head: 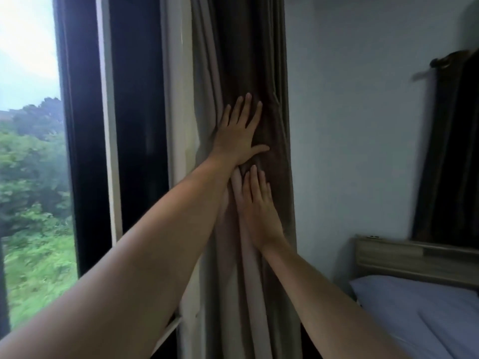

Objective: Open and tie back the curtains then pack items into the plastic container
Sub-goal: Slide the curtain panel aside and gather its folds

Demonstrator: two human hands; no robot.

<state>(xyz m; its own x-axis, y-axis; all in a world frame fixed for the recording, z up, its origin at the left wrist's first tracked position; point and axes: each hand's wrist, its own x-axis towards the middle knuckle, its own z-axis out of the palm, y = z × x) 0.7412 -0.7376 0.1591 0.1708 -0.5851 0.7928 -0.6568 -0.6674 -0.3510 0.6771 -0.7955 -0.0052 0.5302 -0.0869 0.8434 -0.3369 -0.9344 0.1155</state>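
Observation:
A brown curtain [259, 60] with a pale lining hangs bunched into a narrow column beside the window frame. My left hand [239, 133] lies flat on the bunched folds, fingers straight and spread, thumb out to the right. Just below it my right hand [259, 208] presses flat against the same folds, fingers straight and pointing up. Neither hand grips the cloth. No tie-back and no plastic container are in view.
The window [31, 151] at the left shows green trees outside, with a dark frame [85, 151] next to it. A bed [420, 314] with blue sheets and a wooden headboard [404, 257] stands at the lower right. A second dark curtain [453, 151] hangs at the far right.

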